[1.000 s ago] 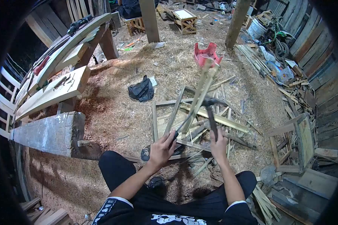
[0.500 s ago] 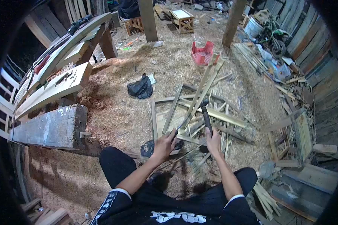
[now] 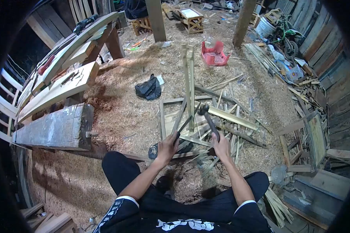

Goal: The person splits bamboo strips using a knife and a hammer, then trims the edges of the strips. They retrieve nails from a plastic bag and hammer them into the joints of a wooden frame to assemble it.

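Note:
My left hand (image 3: 167, 149) is closed around the dark handle of a long knife (image 3: 189, 117). The blade slants up and to the right, across the lower part of a pale, split strip of wood (image 3: 189, 85). That strip stands nearly upright, its two halves close together at the top. In my right hand (image 3: 221, 146) is the handle of a hammer (image 3: 210, 121), whose dark head sits just right of the blade's upper end. Below both tools lies a wooden frame (image 3: 161, 116) with loose sticks around and across it.
A black plastic bag (image 3: 148, 88) and a red plastic stool (image 3: 214, 54) are on the shavings-covered floor ahead. Thick timber beams (image 3: 52, 130) and a bench (image 3: 58, 91) stand on the left. Scrap wood (image 3: 317, 139) is heaped along the right wall.
The split strip has swung from leaning right to nearly upright. The hammer head has shifted left and slightly down, closer to the blade. Both hands keep their grip.

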### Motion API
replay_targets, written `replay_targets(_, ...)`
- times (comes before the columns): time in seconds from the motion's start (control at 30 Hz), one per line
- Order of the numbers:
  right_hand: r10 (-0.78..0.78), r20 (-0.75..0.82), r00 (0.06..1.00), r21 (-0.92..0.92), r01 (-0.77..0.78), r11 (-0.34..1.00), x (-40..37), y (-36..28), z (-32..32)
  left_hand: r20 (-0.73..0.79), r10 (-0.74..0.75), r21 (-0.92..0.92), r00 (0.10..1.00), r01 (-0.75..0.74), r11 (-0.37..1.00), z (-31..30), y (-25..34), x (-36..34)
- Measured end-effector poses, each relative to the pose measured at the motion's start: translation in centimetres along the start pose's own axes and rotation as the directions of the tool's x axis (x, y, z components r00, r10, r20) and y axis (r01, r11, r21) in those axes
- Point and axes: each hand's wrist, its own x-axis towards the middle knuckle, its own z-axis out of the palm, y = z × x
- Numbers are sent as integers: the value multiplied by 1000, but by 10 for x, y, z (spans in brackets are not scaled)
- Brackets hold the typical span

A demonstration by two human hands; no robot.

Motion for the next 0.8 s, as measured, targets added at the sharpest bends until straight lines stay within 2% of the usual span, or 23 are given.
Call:
replay_targets(0.03, 11, 17, 1000, 73, -13, 997, -2, -17, -12, -21, 19, 42, 1000, -19, 999, 4, 0, -2)
replay_targets(0.07, 17, 20, 1000, 72, -19, 997, 3, -22, -15, -15, 17, 40, 1000, -16, 999, 7, 0, -4)
replay_targets(0.13, -55, -169, 984, 214, 91, 973, 5, -36, -18, 30, 86, 55, 996, -87, 995, 9, -2, -11)
replay_targets(0.17, -14, -174, 985, 227, 53, 973, -3, -47, -23, 14, 150, 34, 989, -150, 988, 8, -3, -13)
replay_targets(0.2, -13, -170, 985, 235, 53, 970, -6, -43, -17, 18, 149, 43, 989, -149, 988, 5, -4, -15)
replay_targets(0.33, -43, -41, 998, -23, 42, 999, -4, 3, 8, 103, 94, 62, 990, -101, 993, 6, -2, -18)
replay_targets(0.4, -54, -107, 993, 78, 63, 995, 0, 1, 12, 55, 109, 69, 993, -112, 991, 13, -10, -16)
replay_targets(0.47, -52, -109, 993, 109, 63, 992, -6, -23, -6, 95, 78, 73, 992, -85, 994, 12, -14, -18)
replay_targets(0.53, -95, -208, 973, 208, 139, 968, -13, -34, -14, 73, 109, 73, 991, -114, 991, 12, -16, -20)
replay_targets(0.57, -81, -226, 971, 287, 146, 947, -17, -38, -10, 26, 148, 50, 989, -150, 988, 14, -20, -22)
replay_targets(0.6, -86, -230, 969, 292, 153, 944, -14, -38, -7, 22, 152, 56, 988, -153, 987, 11, -22, -19)
replay_targets(0.67, -25, 48, 999, 39, 23, 999, -5, -17, 8, 43, 110, 53, 993, -112, 992, 12, -18, -21)
replay_targets(0.7, -89, 39, 995, -46, 91, 995, 3, 12, 35, 103, 122, 80, 987, -131, 988, 8, -15, -20)
replay_targets(0.8, -79, -19, 997, 43, 79, 996, -1, -5, 21, 63, 140, 118, 988, -146, 982, 17, -26, -27)
